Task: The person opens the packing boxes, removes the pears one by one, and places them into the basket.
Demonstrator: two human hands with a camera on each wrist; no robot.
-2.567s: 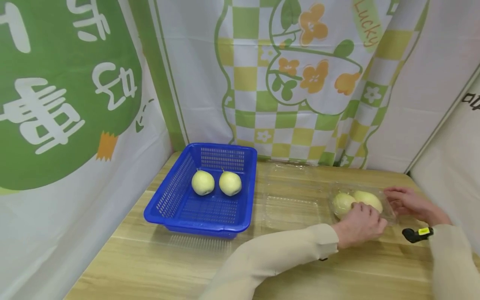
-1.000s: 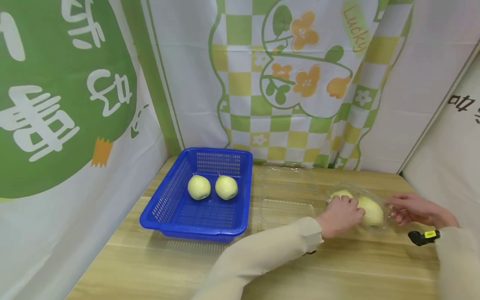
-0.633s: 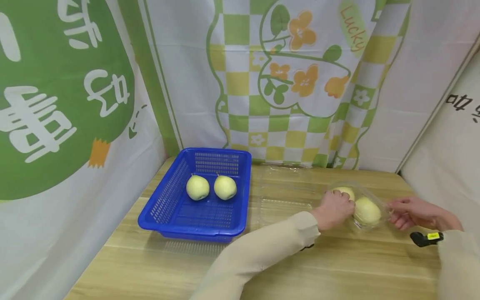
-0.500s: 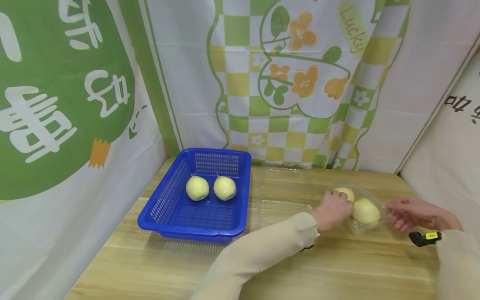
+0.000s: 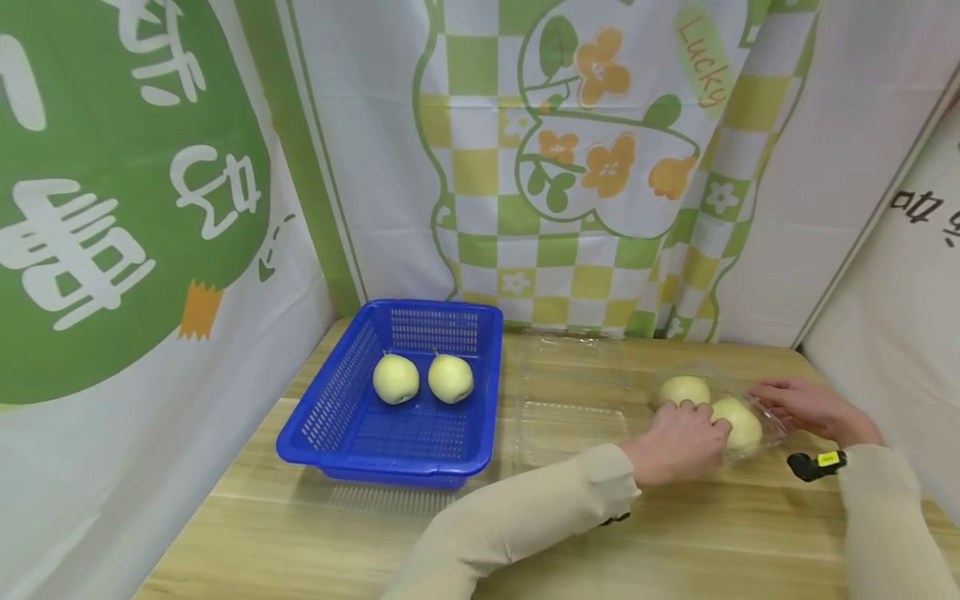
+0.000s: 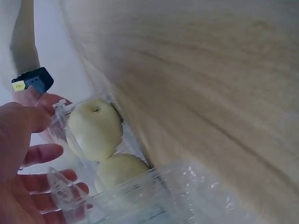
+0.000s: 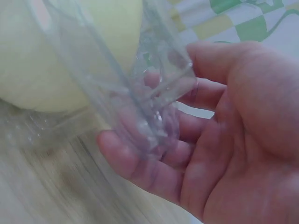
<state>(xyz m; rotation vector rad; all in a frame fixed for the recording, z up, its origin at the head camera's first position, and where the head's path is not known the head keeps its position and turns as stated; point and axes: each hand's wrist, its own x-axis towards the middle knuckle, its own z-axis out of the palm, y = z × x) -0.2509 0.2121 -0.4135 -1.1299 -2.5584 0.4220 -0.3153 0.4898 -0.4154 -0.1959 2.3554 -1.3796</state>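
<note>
Two pale yellow pears [image 5: 738, 425] lie inside a clear plastic clamshell box [image 6: 135, 186] at the right of the table. My left hand [image 5: 682, 442] holds the box's near-left side, its fingers curled at the edge. In the left wrist view, clear plastic tabs overlap those fingers. The box's right corner is gripped by my right hand [image 5: 813, 408]. From the right wrist, the fingers [image 7: 140, 170] show curled under that corner, with the thumb at its edge. Part of the nearer pear is hidden behind my left hand.
At the left stands a blue plastic basket [image 5: 491, 417] with two more pears [image 5: 396, 379] inside. Between basket and hands lies another clear plastic container [image 5: 573, 425], open and flat. Printed cloth [image 5: 480, 167] hangs along the table's back edge.
The box has turned and shifted slightly left, with my left hand following. Over the last half second my right hand has moved left and up onto the box's corner. The basket's pears have stayed put.
</note>
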